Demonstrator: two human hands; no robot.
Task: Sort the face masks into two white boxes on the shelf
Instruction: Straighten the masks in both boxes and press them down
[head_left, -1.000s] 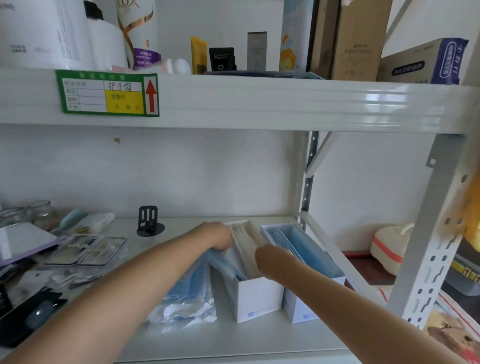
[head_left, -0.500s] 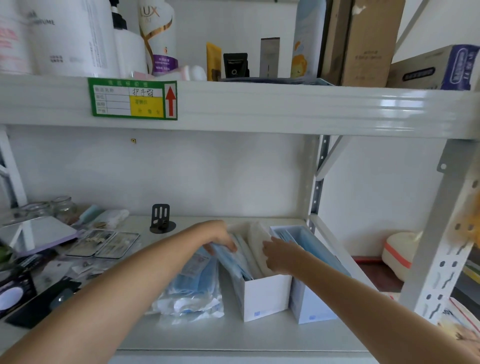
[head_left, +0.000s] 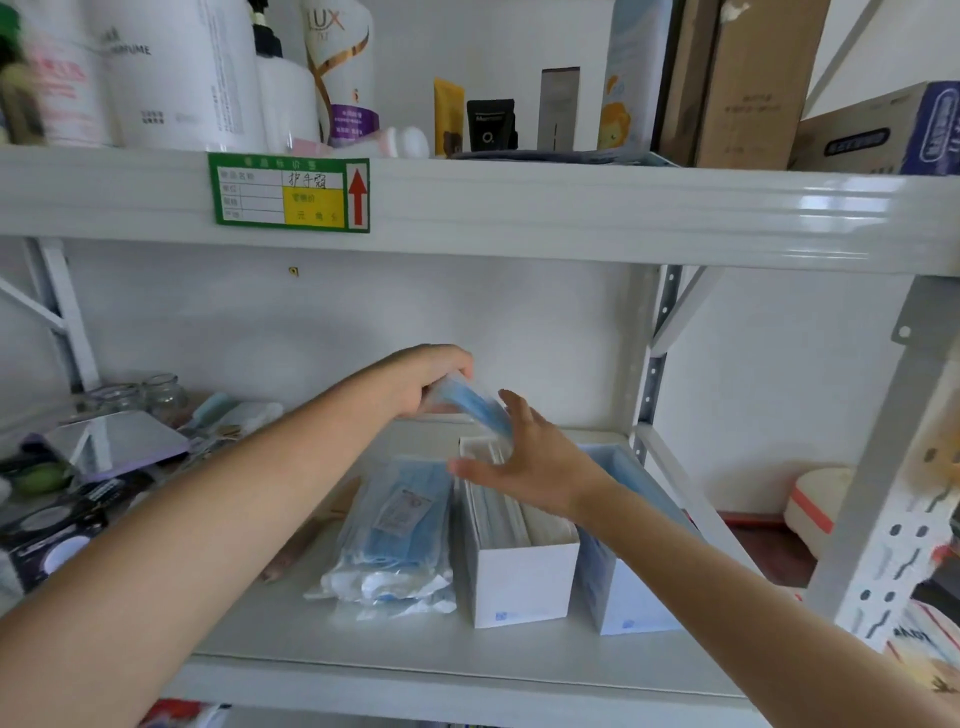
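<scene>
Two white boxes stand side by side on the lower shelf: the left box (head_left: 522, 584) holds white masks, the right box (head_left: 631, 605) holds blue ones. My left hand (head_left: 426, 382) is raised above them, shut on a wrapped blue face mask (head_left: 475, 410). My right hand (head_left: 524, 462) hovers over the left box with fingers spread, its fingertips next to the mask's lower end. A pile of wrapped blue masks (head_left: 397, 535) lies on the shelf just left of the boxes.
Jars (head_left: 163, 397), a mirror (head_left: 117, 441) and small clutter fill the shelf's left side. The shelf post (head_left: 652, 384) stands behind the boxes. The upper shelf (head_left: 519, 208) carries bottles and cartons overhead. A white container (head_left: 818, 501) sits right of the rack.
My left hand has lifted out of the left box with a blue mask. My right hand has risen and spread open beside it. The camera has tilted up slightly.
</scene>
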